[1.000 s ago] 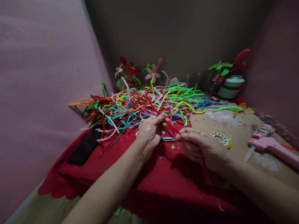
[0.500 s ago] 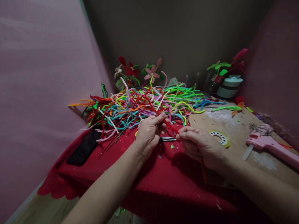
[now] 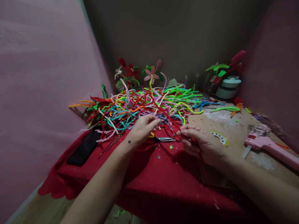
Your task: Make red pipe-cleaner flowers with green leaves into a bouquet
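My right hand [image 3: 198,141] is closed in a pinch on a red pipe cleaner [image 3: 167,115]. One end slants up and left over the pile, and red strands also hang below this hand. My left hand [image 3: 146,124] is at the front of the pile, thumb and fingers pressed together; what they hold, if anything, is hidden. Another red strand runs between the two hands. Below them, scissors [image 3: 164,139] with yellow on the handle lie on the red cloth [image 3: 163,177], partly behind my left hand. A large heap of many-coloured pipe cleaners [image 3: 140,102] lies just beyond.
A black phone [image 3: 84,149] lies at the left. On the board [image 3: 210,119] at the right are a tape roll [image 3: 225,141] and a pink glue gun [image 3: 263,141]. A lidded jar [image 3: 228,88] and pipe-cleaner flowers [image 3: 151,74] stand at the back. Walls close in both sides.
My left hand has moved a little left, off the red pipe cleaner between the hands. More of the scissors shows. My right hand keeps its pinch almost in place.
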The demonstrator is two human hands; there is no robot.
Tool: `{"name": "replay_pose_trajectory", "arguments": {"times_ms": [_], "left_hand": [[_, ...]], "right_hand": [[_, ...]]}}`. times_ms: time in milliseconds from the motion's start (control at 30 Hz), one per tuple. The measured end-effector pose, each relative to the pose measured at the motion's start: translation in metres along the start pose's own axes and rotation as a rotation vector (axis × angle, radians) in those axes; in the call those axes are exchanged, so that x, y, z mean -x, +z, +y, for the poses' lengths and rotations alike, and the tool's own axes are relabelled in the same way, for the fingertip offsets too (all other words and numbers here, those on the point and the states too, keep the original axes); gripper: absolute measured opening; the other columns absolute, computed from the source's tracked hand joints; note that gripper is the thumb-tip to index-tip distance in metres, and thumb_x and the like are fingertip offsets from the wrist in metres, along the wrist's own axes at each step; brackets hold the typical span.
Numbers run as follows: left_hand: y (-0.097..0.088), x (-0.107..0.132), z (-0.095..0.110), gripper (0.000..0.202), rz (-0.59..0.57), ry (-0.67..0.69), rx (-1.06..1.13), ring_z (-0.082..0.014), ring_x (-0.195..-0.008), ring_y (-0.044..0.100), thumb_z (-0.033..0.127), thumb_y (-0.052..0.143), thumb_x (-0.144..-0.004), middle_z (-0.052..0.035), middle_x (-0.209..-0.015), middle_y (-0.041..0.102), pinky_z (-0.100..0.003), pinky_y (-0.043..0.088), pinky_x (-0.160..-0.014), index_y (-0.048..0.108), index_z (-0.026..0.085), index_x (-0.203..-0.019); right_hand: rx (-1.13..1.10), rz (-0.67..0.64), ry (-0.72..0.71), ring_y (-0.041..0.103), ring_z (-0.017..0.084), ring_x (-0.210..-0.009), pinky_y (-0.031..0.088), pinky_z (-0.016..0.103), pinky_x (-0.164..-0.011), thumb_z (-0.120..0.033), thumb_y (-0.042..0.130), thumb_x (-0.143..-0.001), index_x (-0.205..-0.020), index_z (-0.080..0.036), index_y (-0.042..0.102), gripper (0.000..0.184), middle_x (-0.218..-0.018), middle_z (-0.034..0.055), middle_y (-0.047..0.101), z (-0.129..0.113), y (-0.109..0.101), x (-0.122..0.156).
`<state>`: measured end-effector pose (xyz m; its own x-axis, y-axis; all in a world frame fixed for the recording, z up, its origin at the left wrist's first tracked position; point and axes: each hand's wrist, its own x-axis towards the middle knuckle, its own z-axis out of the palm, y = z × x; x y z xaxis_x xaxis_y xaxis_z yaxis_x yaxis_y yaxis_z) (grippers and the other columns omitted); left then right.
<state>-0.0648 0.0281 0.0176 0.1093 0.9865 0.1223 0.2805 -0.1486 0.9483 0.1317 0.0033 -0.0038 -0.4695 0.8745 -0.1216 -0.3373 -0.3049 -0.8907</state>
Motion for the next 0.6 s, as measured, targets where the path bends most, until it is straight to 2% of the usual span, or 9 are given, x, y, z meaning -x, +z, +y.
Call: {"name": "replay_pose_trajectory", "arguments": {"times_ms": [100,167,200,300,400,500,600], "left_hand": [[-0.024,0.010,-0.009,0.007,-0.157,0.108,-0.611,-0.0135,-0.061,0.047,0.022,0.066,-0.064,-0.0005,-0.067,0.057,-0.023,0.032,-0.055,0.060,0.020,-0.067],[-0.033,0.018,-0.016,0.003,-0.293,0.181,-0.870,-0.0148,-0.065,0.047,0.021,0.060,-0.069,-0.0020,-0.073,0.056,-0.025,0.031,-0.059,0.059,0.020,-0.072],[-0.034,0.021,-0.018,0.004,-0.325,0.225,-0.952,-0.0156,-0.068,0.047,0.022,0.056,-0.073,-0.0031,-0.076,0.056,-0.026,0.032,-0.061,0.058,0.020,-0.075],[-0.032,0.027,-0.023,0.012,-0.355,0.333,-1.060,-0.0167,-0.071,0.046,0.026,0.045,-0.081,-0.0058,-0.080,0.055,-0.028,0.032,-0.063,0.055,0.018,-0.081],[-0.029,0.029,-0.024,0.015,-0.381,0.387,-1.064,-0.0154,-0.065,0.043,0.032,0.046,-0.082,-0.0052,-0.076,0.053,-0.028,0.032,-0.061,0.051,0.018,-0.079],[-0.036,0.032,-0.026,0.016,-0.355,0.366,-1.116,-0.0146,-0.061,0.041,0.035,0.050,-0.078,-0.0043,-0.072,0.052,-0.029,0.032,-0.060,0.048,0.019,-0.075],[-0.045,0.040,-0.028,0.012,-0.267,0.281,-1.216,-0.0153,-0.061,0.044,0.030,0.048,-0.078,-0.0048,-0.071,0.052,-0.029,0.033,-0.059,0.046,0.019,-0.074]], "right_hand": [[-0.020,-0.013,-0.016,0.022,0.001,-0.030,0.017,0.015,-0.030,-0.028,0.059,-0.074,-0.076,-0.016,0.059,0.012,-0.045,-0.0074,0.045,-0.001,-0.004,-0.002],[-0.041,-0.022,-0.028,0.024,0.002,-0.031,0.018,0.015,-0.031,-0.026,0.059,-0.075,-0.079,-0.016,0.059,0.011,-0.046,-0.0066,0.048,-0.001,-0.005,-0.003],[-0.049,-0.029,-0.033,0.025,0.002,-0.031,0.019,0.015,-0.031,-0.026,0.060,-0.075,-0.080,-0.016,0.059,0.011,-0.047,-0.0065,0.049,-0.001,-0.006,-0.003],[-0.061,-0.045,-0.041,0.026,0.003,-0.031,0.020,0.015,-0.031,-0.026,0.061,-0.075,-0.083,-0.018,0.057,0.013,-0.046,-0.0064,0.052,-0.001,-0.005,-0.003],[-0.075,-0.039,-0.045,0.026,0.003,-0.030,0.021,0.015,-0.031,-0.026,0.062,-0.074,-0.082,-0.020,0.052,0.014,-0.046,-0.0069,0.054,-0.002,-0.004,-0.002],[-0.077,-0.028,-0.063,0.028,0.003,-0.029,0.022,0.015,-0.030,-0.027,0.062,-0.072,-0.080,-0.021,0.050,0.016,-0.045,-0.0066,0.055,-0.004,-0.003,0.000],[-0.078,0.021,-0.109,0.036,0.005,-0.030,0.028,0.017,-0.032,-0.027,0.064,-0.070,-0.079,-0.020,0.049,0.018,-0.050,-0.0041,0.060,-0.005,-0.002,-0.001]]}}
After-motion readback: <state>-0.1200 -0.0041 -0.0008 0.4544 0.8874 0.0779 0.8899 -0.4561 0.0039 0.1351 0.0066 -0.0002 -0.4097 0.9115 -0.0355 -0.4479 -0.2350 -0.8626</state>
